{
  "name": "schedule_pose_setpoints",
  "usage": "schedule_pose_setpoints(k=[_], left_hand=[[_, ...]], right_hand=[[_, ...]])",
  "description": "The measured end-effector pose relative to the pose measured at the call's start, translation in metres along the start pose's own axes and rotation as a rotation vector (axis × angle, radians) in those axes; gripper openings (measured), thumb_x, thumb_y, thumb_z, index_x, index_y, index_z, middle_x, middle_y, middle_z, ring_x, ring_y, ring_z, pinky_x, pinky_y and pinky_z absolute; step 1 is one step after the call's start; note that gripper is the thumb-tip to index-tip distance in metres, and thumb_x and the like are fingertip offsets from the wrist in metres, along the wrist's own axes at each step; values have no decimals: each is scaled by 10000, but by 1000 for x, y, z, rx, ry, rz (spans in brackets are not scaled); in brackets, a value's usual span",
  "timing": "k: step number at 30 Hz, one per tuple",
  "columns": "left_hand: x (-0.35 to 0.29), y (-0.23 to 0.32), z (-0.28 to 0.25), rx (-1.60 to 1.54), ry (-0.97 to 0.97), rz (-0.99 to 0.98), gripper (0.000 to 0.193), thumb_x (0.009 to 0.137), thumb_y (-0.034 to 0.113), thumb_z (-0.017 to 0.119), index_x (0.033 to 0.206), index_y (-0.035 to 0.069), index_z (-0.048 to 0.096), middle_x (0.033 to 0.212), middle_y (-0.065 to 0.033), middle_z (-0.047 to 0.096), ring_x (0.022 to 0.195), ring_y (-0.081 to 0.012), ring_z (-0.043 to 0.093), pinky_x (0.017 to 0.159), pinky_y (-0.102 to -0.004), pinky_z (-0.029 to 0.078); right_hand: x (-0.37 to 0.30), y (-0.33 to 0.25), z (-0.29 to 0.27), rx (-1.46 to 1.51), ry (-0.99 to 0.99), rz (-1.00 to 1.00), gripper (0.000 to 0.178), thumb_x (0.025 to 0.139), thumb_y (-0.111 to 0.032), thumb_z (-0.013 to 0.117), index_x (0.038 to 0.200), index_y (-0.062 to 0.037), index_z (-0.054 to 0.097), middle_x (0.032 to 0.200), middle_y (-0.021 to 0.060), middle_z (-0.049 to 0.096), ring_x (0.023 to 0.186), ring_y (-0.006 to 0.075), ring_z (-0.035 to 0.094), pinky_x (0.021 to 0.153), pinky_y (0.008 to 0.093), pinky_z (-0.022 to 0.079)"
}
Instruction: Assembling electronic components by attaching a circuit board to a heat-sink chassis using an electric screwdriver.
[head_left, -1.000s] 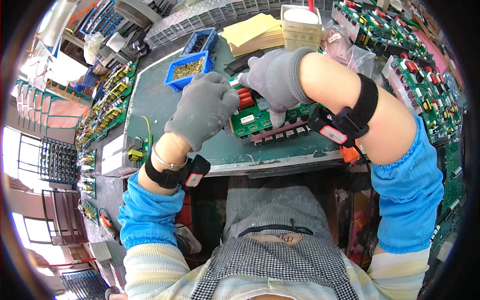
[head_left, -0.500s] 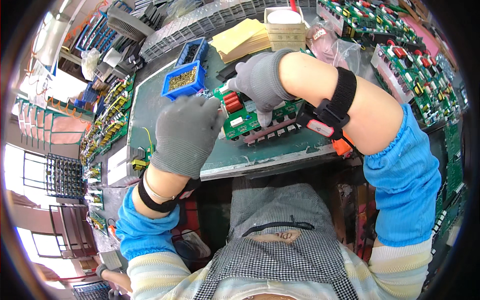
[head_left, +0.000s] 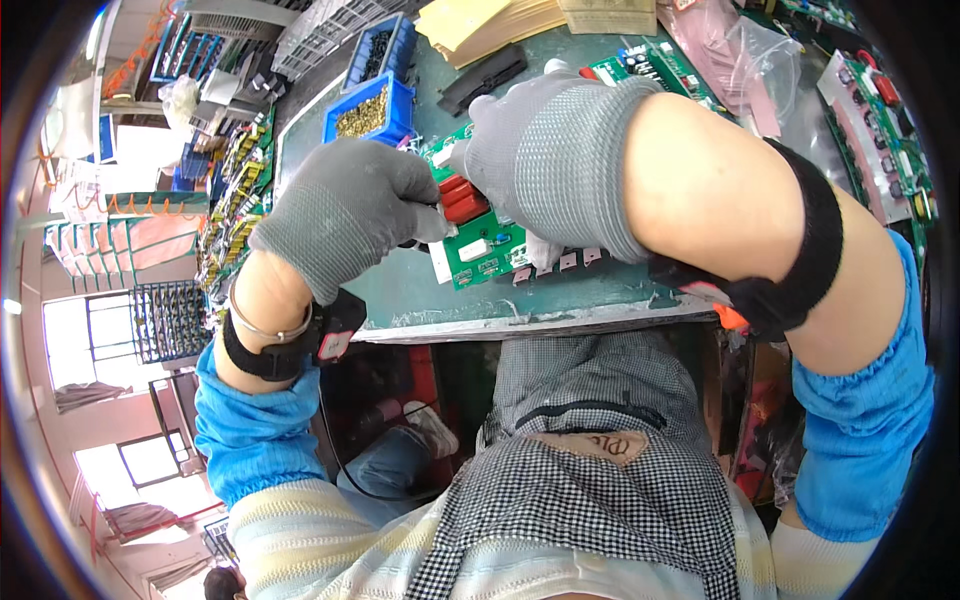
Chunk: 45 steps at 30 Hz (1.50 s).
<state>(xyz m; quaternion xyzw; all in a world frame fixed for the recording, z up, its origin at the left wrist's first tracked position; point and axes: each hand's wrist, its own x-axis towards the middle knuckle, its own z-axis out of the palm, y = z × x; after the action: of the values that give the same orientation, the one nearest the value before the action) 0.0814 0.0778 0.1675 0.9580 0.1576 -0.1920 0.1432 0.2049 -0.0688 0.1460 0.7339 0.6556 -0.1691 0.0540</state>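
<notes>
A green circuit board point(head_left: 475, 262) with red block components point(head_left: 462, 203) and a white part lies near the table's front edge, partly hidden under my hands. My right hand point(head_left: 550, 150), in a grey knit glove, reaches over it from the right. Its thumb comes down at the near edge while a finger rests by the red blocks, so the hand is closed round the board. At the board's left edge, my left hand point(head_left: 355, 208), gloved alike, has its fingertips pinched together. Whatever lies between them is too small to make out.
Behind my left hand stand a blue bin point(head_left: 399, 126) of small brass-coloured parts and another blue bin point(head_left: 403, 48) of dark parts. A black strip-like object point(head_left: 485, 80) lies beside yellow sheets point(head_left: 490, 22). More boards point(head_left: 868, 140) and clear plastic bags point(head_left: 765, 65) are at right.
The view has shifted closer to the table. My right hand has turned and sits further over the board. My left fingers are still at its left edge, slightly lower against the red blocks.
</notes>
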Motion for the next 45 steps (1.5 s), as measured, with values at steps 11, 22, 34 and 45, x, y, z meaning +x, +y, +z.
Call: schedule_pose_setpoints(k=[11, 22, 34, 45], left_hand=[[3, -14, 8, -349, -29, -67, 166, 779, 145, 811, 877, 21, 757, 721, -69, 709, 665, -123, 666, 633, -297, 523], [-49, -62, 65, -497, 552, 250, 582, 833, 165, 795, 1366, 62, 588, 1062, -80, 704, 779, -125, 640, 734, -288, 542], [-28, -77, 108, 3, 699, 222, 184, 922, 257, 673, 975, 81, 683, 867, -118, 694, 818, -299, 690, 716, -392, 543], [-25, -34, 123, 222, 527, -45, 104, 833, 163, 653, 879, 82, 699, 812, -121, 718, 769, -314, 732, 653, -401, 580]], right_hand=[[5, 6, 5, 44, -3, -31, 644, 713, -247, 885, 1282, -67, 642, 1248, 169, 636, 1182, 347, 640, 1020, 521, 479], [-3, 8, 7, -2, 74, -59, 898, 616, -329, 929, 1369, -42, 532, 1260, 194, 593, 1112, 401, 640, 944, 443, 534], [-5, 8, 8, -21, 120, -107, 955, 629, -416, 922, 1418, -90, 493, 1322, 204, 556, 1143, 424, 624, 952, 465, 534], [-9, 3, 12, -29, 149, -82, 973, 624, -356, 925, 1449, -90, 485, 1360, 183, 545, 1189, 391, 604, 994, 450, 511]])
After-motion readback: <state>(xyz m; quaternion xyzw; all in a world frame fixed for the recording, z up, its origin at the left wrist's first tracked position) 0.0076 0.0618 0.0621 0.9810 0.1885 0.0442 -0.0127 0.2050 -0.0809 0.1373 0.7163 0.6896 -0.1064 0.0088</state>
